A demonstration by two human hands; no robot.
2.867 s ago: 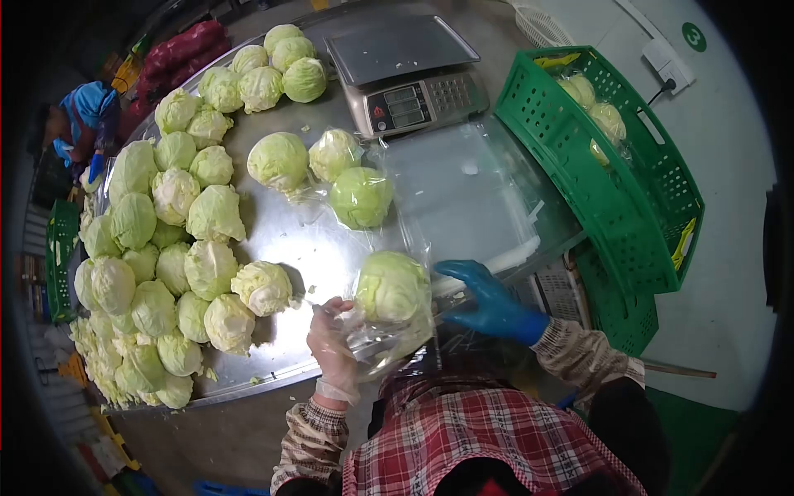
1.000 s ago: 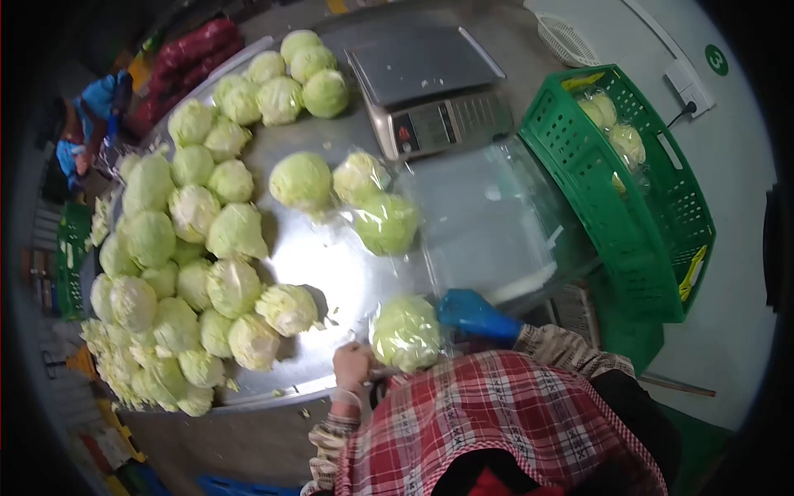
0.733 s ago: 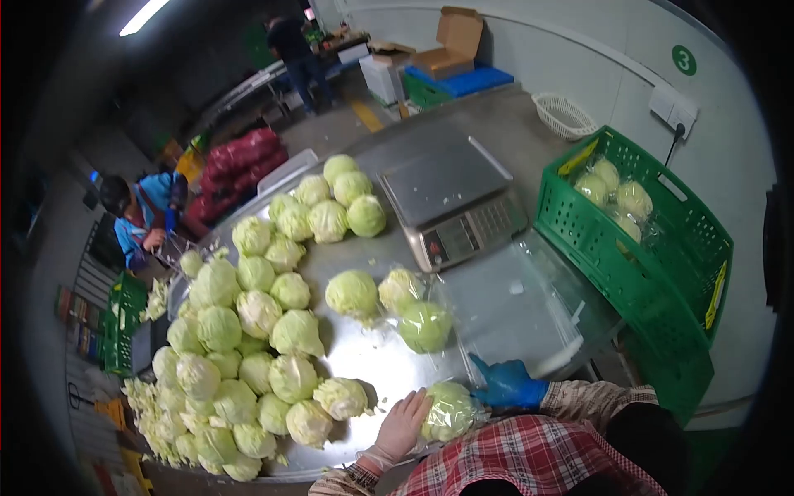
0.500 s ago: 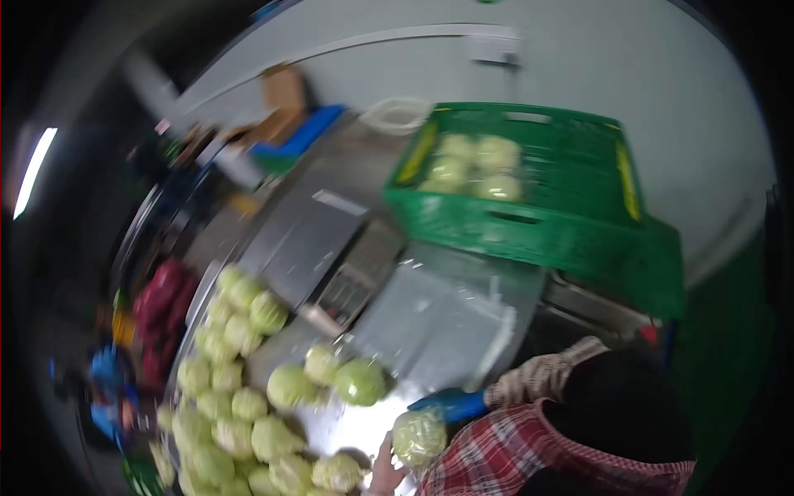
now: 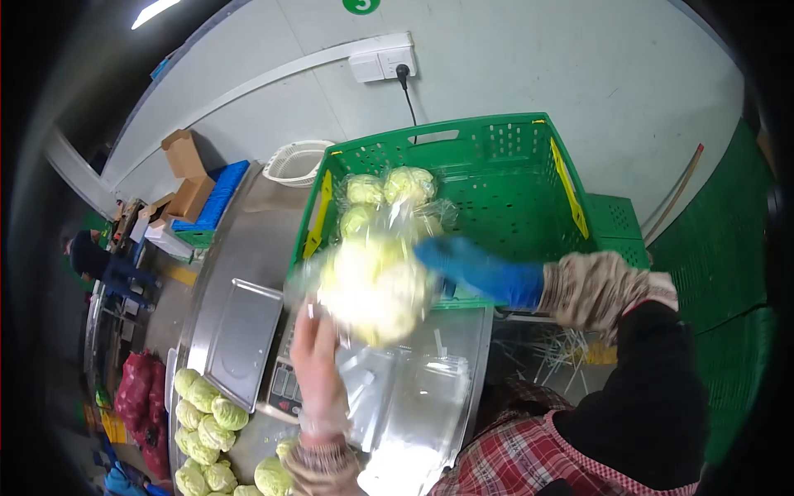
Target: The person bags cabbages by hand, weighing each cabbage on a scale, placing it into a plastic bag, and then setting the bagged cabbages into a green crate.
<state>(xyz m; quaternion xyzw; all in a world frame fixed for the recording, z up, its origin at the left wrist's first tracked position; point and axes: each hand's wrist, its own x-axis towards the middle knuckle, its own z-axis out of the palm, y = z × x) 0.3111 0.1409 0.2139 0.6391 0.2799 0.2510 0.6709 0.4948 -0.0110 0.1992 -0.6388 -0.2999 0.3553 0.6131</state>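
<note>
A pale cabbage in clear plastic film (image 5: pixel 376 289), blurred by motion, is held in the air at the near left side of the green crate (image 5: pixel 496 153). My left hand (image 5: pixel 317 355), bare, supports it from below and the left. On its upper right is my right hand (image 5: pixel 475 264), in a blue glove, gripping the film. Behind it, several wrapped cabbages (image 5: pixel 409 186) sit in the crate's left part. Unwrapped cabbages (image 5: pixel 217 426) lie on the metal table at the lower left.
A metal tray (image 5: pixel 242 343) and a scale keypad (image 5: pixel 285 384) are left of my left hand. Clear film sheets (image 5: pixel 426 397) lie on the table's near side. Farther back are a white basket (image 5: pixel 298 163) and a cardboard box (image 5: pixel 194 194). A person (image 5: pixel 91 255) stands at far left.
Both hands have risen from the table's near edge with the wrapped cabbage, up to the green crate. The camera view has shifted, so the crate now appears nearer.
</note>
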